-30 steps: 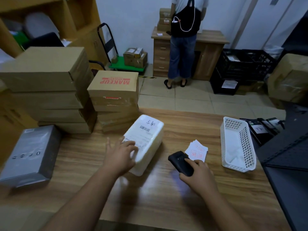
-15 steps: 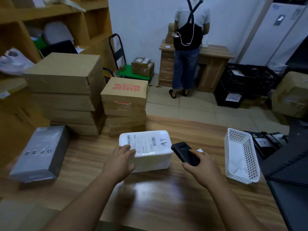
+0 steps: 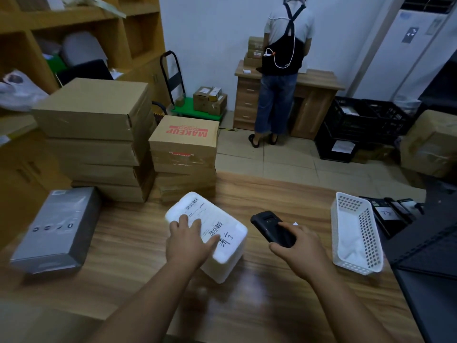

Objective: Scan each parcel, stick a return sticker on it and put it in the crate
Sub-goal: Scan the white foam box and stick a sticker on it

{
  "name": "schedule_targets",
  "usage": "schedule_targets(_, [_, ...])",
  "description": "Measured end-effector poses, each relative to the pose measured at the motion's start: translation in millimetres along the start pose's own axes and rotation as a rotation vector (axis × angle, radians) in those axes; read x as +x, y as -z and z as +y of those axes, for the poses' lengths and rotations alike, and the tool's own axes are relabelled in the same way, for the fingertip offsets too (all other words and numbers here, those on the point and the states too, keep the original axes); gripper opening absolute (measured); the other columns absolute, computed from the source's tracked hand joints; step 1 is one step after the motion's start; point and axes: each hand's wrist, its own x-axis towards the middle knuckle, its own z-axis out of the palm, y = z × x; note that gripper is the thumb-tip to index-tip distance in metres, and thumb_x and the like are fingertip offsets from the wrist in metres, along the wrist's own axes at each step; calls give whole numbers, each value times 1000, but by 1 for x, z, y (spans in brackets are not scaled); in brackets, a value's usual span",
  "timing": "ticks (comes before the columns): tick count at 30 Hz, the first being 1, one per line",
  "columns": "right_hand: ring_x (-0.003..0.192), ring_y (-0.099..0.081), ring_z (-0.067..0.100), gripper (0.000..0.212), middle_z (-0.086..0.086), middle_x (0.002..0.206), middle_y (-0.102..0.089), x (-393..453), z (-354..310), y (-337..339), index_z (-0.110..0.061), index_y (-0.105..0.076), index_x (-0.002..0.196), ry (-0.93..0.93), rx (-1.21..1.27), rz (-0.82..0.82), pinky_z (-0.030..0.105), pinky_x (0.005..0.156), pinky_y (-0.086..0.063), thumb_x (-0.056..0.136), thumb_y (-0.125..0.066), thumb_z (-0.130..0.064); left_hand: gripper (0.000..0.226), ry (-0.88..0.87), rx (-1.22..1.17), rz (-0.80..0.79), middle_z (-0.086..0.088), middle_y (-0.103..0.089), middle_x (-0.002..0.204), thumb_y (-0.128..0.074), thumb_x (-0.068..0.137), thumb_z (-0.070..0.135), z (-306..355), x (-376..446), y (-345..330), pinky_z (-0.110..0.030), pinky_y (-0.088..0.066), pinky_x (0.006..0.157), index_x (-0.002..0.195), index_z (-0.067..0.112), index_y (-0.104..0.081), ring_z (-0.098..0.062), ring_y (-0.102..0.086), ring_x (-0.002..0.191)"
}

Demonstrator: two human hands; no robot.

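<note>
A white parcel [image 3: 222,243] with a barcoded shipping label on top lies on the wooden table [image 3: 247,305] in front of me. My left hand [image 3: 189,241] rests flat on its label, fingers spread. To its right my right hand [image 3: 298,246] grips a black handheld scanner [image 3: 270,227], which it holds just above the table and beside the parcel. A corner of the white stickers [image 3: 295,223] peeks out behind the scanner. Black crates [image 3: 366,127] stand on the floor at the far right.
Stacks of brown cardboard boxes [image 3: 99,134] and a "MAKEUP" box [image 3: 185,139] stand behind the parcel. A grey box [image 3: 59,231] lies at left, a white plastic basket [image 3: 356,233] at right. A person [image 3: 284,58] stands at a far desk, back turned.
My left hand turned the white parcel on the table and moved from its side onto its label. My right hand has kept hold of the scanner beside it. The view tilted up.
</note>
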Motion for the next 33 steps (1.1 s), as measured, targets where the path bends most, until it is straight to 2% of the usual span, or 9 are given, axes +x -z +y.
schedule_targets(5, [109, -43, 9, 65, -16, 105, -47, 0, -9, 5, -47, -50, 133, 3, -3, -38, 39, 96, -45, 71, -66, -56, 51, -194, -247, -81, -4, -25, 157, -59, 92, 40, -9, 12, 4, -36, -20, 116, 138, 21, -49, -26, -19, 143])
schedule_targets(7, [113, -41, 10, 64, -17, 104, -45, 0, -13, 8, -47, -49, 133, 5, -9, -67, 40, 99, -43, 72, -65, -56, 64, -144, -359, -51, -1, -25, 156, -65, 87, 46, -12, 6, 9, -37, -23, 114, 143, 21, -44, -24, -20, 142])
schedule_targets(10, [109, -40, 10, 62, -20, 100, -42, 0, -23, 14, -49, -49, 132, 32, -48, -116, 38, 97, -42, 72, -65, -56, 98, -117, -360, -213, 4, -11, 158, -79, 68, 57, -16, -2, 9, -36, -22, 114, 149, 23, -35, -23, -14, 143])
schedule_targets(12, [107, -40, 11, 60, -23, 96, -40, 0, -30, 18, -49, -51, 130, 49, -55, -140, 36, 93, -42, 72, -65, -55, 111, -131, -338, -232, 8, -4, 160, -82, 60, 60, -21, -2, 3, -35, -24, 114, 151, 24, -31, -21, -14, 144])
schedule_targets(17, [101, -48, 9, 56, -22, 95, -47, 1, -45, 30, -51, -57, 118, 90, -114, -202, 35, 91, -46, 62, -62, -59, 124, -8, -424, -207, -1, -31, 140, -81, 47, 67, -19, 9, -1, -31, -41, 103, 151, 27, -25, -20, -39, 128])
schedule_targets(20, [94, -56, 6, 55, -17, 93, -60, 0, -54, 33, -48, -60, 106, 102, -171, -237, 37, 87, -50, 53, -57, -63, 114, -26, -390, -148, 3, -44, 123, -77, 38, 72, -16, 11, 0, -37, -47, 94, 137, 30, -38, -19, -45, 117])
schedule_targets(24, [91, -60, 8, 52, -15, 95, -65, -1, -67, 40, -47, -60, 95, 80, -183, -277, 37, 82, -53, 46, -59, -63, 111, -32, -397, -108, 5, -44, 121, -81, 39, 66, -12, 7, -2, -38, -45, 95, 135, 28, -39, -18, -44, 117])
schedule_targets(28, [89, -59, 10, 55, -14, 96, -64, -8, -88, 62, -41, -65, 109, 90, -235, -308, 34, 81, -55, 56, -68, -54, 115, -20, -383, -126, 5, -43, 125, -79, 39, 67, -10, 7, -4, -38, -45, 96, 138, 27, -36, -18, -43, 118])
schedule_targets(33, [95, -58, 14, 51, -12, 104, -63, -9, -97, 77, -42, -63, 112, 85, -271, -318, 36, 87, -52, 63, -69, -52, 125, -6, -362, -160, -1, -40, 134, -78, 41, 69, -5, 12, -4, -38, -42, 100, 147, 24, -28, -22, -38, 124])
